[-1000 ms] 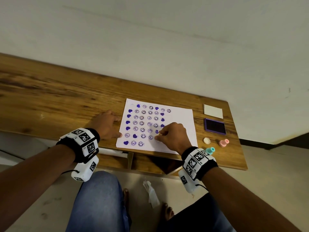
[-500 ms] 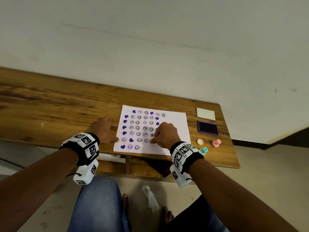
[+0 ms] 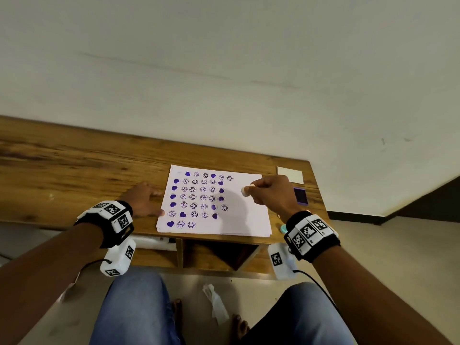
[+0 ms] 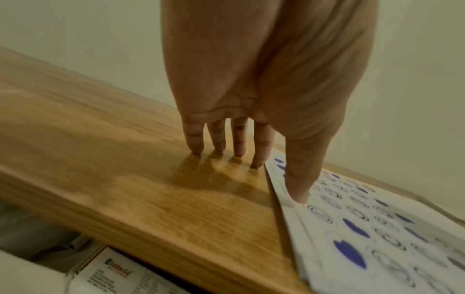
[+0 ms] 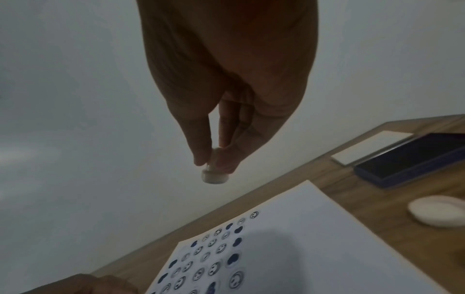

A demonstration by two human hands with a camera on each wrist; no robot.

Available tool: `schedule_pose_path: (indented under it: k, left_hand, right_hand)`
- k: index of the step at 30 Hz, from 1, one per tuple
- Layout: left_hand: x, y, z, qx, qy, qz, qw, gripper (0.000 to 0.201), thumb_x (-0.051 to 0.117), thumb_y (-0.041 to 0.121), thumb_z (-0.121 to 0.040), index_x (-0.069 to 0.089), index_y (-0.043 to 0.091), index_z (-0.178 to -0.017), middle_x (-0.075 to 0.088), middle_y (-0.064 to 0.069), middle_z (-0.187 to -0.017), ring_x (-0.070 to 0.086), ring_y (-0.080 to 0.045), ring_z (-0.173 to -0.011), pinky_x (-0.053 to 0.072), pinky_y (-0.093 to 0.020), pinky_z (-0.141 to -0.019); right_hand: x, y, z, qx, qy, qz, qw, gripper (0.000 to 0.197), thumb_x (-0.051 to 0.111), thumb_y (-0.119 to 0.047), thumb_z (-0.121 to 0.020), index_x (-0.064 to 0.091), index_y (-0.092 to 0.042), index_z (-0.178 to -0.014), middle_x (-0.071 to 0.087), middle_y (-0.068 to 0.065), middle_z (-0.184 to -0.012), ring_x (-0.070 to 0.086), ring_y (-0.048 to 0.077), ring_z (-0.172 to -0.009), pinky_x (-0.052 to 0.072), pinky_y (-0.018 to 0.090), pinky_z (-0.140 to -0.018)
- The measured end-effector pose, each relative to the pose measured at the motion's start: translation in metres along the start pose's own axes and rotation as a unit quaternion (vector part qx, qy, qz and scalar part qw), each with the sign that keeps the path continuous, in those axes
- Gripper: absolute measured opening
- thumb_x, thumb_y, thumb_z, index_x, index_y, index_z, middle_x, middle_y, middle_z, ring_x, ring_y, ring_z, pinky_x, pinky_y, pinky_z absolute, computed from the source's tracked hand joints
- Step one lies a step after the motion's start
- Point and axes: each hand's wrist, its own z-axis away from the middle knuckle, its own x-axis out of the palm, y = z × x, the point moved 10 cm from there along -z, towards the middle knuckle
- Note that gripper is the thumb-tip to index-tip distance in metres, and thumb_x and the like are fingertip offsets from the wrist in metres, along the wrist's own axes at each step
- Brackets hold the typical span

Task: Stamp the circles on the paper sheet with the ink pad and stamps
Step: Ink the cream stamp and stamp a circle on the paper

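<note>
Since the frame half a second ago, the right hand (image 3: pixel 271 195) has lifted off the lower rows of the paper sheet (image 3: pixel 244 220) and now hangs above the sheet's blank right part, its grip closed in a pinch on a small white stamp (image 3: pixel 246 191). From the right wrist camera the stamp (image 5: pixel 215 176) shows only its round base below the fingertips (image 5: pixel 201 157); its printing face is turned away and cannot be read. The left hand (image 3: pixel 144 199) lies flat with straight fingers, its grip wide and holding nothing. Only the left wrist view shows how it sits: four fingers (image 4: pixel 219 139) on the bare wooden surface (image 4: pixel 125 179) and the thumb (image 4: pixel 299 187) pressing the sheet's left edge. The ink pad (image 3: pixel 300 195) lies right of the sheet, half hidden behind the right hand in the head view, while the right wrist view shows its dark face (image 5: pixel 415 157) open, with a white lid (image 5: pixel 372 147) just beyond it and a white disc (image 5: pixel 435 212) nearer. A teal stamp (image 3: pixel 283 229) peeks out beside the right wristband, mostly covered. The sheet's near edge lies close to the surface's front edge; its right columns and bottom row carry no stamped marks, and no object stands on the sheet between the raised stamp and the pad. A crumpled tissue (image 3: pixel 215 303) lies on the floor between the knees.
</note>
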Motion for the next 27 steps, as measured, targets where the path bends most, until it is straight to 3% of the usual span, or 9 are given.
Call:
schedule_pose_path:
  k: [3, 6, 9, 12, 14, 18, 24, 27]
  left_hand:
    - [-0.002, 0.004, -0.002, 0.000, -0.016, 0.042, 0.999, 0.063, 0.082, 0.026, -0.071, 0.059, 0.015, -0.129, 0.052, -0.005, -0.141, 0.048, -0.022, -0.129, 0.035, -0.037, -0.110]
    - [-0.004, 0.010, -0.002, 0.000, -0.022, 0.060, 0.998, 0.048, 0.080, 0.024, -0.074, 0.066, 0.015, -0.119, 0.062, 0.003, -0.128, 0.056, -0.016, -0.118, 0.040, -0.034, -0.102]
    - [-0.014, 0.034, 0.002, 0.021, 0.027, 0.017, 0.999, 0.045, 0.075, 0.029, -0.079, 0.064, 0.015, -0.120, 0.061, -0.003, -0.128, 0.057, -0.021, -0.115, 0.042, -0.032, -0.094]
    - [-0.009, 0.082, 0.007, 0.080, 0.028, -0.025, 0.996, 0.038, 0.070, 0.034, -0.082, 0.064, 0.023, -0.118, 0.058, -0.002, -0.128, 0.056, -0.021, -0.113, 0.042, -0.031, -0.090]
    - [0.005, 0.121, 0.009, 0.116, 0.015, -0.009, 0.993, 0.035, 0.070, 0.032, -0.083, 0.064, 0.023, -0.116, 0.060, 0.001, -0.120, 0.059, -0.017, -0.106, 0.044, -0.029, -0.087]
    - [0.047, 0.202, 0.011, 0.180, 0.000, 0.042, 0.983, 0.026, 0.069, 0.031, -0.083, 0.067, 0.023, -0.108, 0.064, 0.004, -0.104, 0.063, -0.016, -0.094, 0.044, -0.025, -0.076]
    - [0.115, 0.286, 0.004, 0.240, 0.000, 0.031, 0.970, 0.036, 0.071, 0.031, -0.080, 0.066, 0.020, -0.114, 0.061, -0.002, -0.107, 0.053, -0.012, -0.083, 0.040, -0.023, -0.076]
    - [0.130, 0.304, -0.002, 0.242, 0.008, 0.051, 0.969, 0.044, 0.076, 0.029, -0.075, 0.065, 0.018, -0.117, 0.060, -0.004, -0.110, 0.056, -0.012, -0.091, 0.045, -0.024, -0.079]
  right_hand:
    - [-0.022, 0.006, -0.001, -0.004, 0.015, 0.005, 1.000, 0.015, 0.087, -0.025, -0.072, 0.080, -0.013, -0.077, 0.075, 0.007, -0.067, 0.068, 0.009, -0.057, 0.063, 0.032, -0.069]
    - [-0.049, 0.010, -0.002, -0.013, 0.036, -0.002, 0.999, 0.015, 0.087, -0.026, -0.073, 0.080, -0.013, -0.079, 0.074, 0.005, -0.066, 0.065, 0.005, -0.054, 0.054, 0.021, -0.057]
    - [-0.078, 0.017, -0.001, -0.026, 0.062, 0.004, 0.998, 0.012, 0.086, -0.023, -0.076, 0.079, -0.014, -0.078, 0.074, 0.005, -0.067, 0.064, 0.000, -0.052, 0.049, 0.012, -0.050]
    - [-0.101, 0.036, -0.006, -0.017, 0.081, 0.039, 0.996, 0.010, 0.086, -0.028, -0.074, 0.078, -0.022, -0.073, 0.074, -0.002, -0.068, 0.071, 0.012, -0.068, 0.059, 0.029, -0.065]
    - [-0.110, 0.051, -0.008, -0.005, 0.082, 0.063, 0.995, 0.014, 0.086, -0.031, -0.073, 0.079, -0.020, -0.078, 0.074, -0.002, -0.072, 0.071, 0.017, -0.075, 0.060, 0.038, -0.071]
    - [-0.127, 0.074, -0.008, -0.003, 0.089, 0.073, 0.993, 0.015, 0.086, -0.031, -0.073, 0.079, -0.020, -0.078, 0.075, -0.003, -0.077, 0.071, 0.016, -0.080, 0.059, 0.037, -0.073]
    - [-0.136, 0.101, -0.011, -0.003, 0.083, 0.077, 0.994, 0.020, 0.083, -0.029, -0.077, 0.080, -0.015, -0.090, 0.076, -0.001, -0.083, 0.071, 0.015, -0.082, 0.059, 0.038, -0.080]
    - [-0.134, 0.107, -0.014, -0.018, 0.075, 0.080, 0.994, 0.025, 0.081, -0.026, -0.080, 0.079, -0.011, -0.100, 0.075, 0.001, -0.090, 0.070, 0.017, -0.089, 0.057, 0.032, -0.080]
